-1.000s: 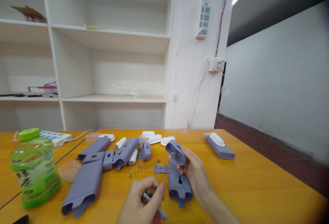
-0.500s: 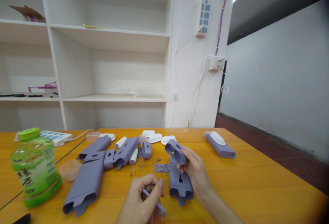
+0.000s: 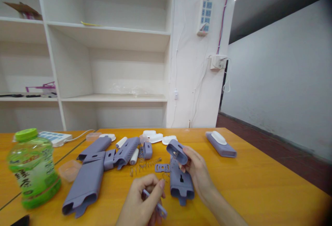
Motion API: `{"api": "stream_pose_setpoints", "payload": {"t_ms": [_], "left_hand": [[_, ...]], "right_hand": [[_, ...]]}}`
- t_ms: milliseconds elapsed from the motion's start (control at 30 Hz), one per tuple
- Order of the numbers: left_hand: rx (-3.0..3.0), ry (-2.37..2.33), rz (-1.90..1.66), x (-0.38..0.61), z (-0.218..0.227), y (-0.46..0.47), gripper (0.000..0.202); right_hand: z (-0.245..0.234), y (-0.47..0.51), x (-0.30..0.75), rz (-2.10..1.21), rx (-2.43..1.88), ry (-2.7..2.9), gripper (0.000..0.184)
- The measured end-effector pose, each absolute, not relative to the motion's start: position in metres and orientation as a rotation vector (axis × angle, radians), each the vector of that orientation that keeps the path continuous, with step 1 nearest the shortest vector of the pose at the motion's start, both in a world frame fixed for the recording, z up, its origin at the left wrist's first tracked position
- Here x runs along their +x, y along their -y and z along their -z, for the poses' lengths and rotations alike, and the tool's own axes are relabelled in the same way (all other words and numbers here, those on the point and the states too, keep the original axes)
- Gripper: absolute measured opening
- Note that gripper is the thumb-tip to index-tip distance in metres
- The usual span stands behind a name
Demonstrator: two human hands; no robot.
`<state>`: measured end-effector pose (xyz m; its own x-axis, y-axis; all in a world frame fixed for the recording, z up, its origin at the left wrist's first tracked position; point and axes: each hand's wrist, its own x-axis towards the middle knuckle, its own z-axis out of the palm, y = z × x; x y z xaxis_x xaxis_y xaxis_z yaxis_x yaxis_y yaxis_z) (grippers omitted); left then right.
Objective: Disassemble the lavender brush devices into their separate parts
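My right hand (image 3: 197, 172) grips a lavender plastic housing (image 3: 180, 179) with a hinged cap open at its top; the housing rests on the orange table (image 3: 259, 184). My left hand (image 3: 144, 201) pinches a small lavender flat piece (image 3: 158, 209) near the table's front edge, just left of the housing. Thin metal springs (image 3: 145, 166) and a small flat lavender plate (image 3: 162, 167) lie between my hands and the other parts.
Several lavender shells (image 3: 85, 184) and white rollers (image 3: 134, 157) lie left of centre. A green bottle (image 3: 32, 169) stands at far left beside a small clear tub (image 3: 69, 170). An assembled lavender unit (image 3: 221, 144) sits at right. White shelves (image 3: 109, 98) stand behind.
Both hands keep their holds and have barely shifted. My left hand's piece has tilted a little. The camera has turned slightly.
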<state>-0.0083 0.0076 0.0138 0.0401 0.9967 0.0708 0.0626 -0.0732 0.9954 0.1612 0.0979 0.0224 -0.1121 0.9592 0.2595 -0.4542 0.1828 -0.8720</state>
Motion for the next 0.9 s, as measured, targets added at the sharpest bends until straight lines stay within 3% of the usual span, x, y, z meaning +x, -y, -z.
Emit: {"api": "stream_pose_setpoints", "payload": {"t_ms": [900], "left_hand": [[1.293,-1.22,-1.243,-0.006,-0.0087,-0.0099,0.057]], "right_hand": [[-0.0212,-0.0965,0.1631,-1.187,-0.749,1.231,0.032]]}}
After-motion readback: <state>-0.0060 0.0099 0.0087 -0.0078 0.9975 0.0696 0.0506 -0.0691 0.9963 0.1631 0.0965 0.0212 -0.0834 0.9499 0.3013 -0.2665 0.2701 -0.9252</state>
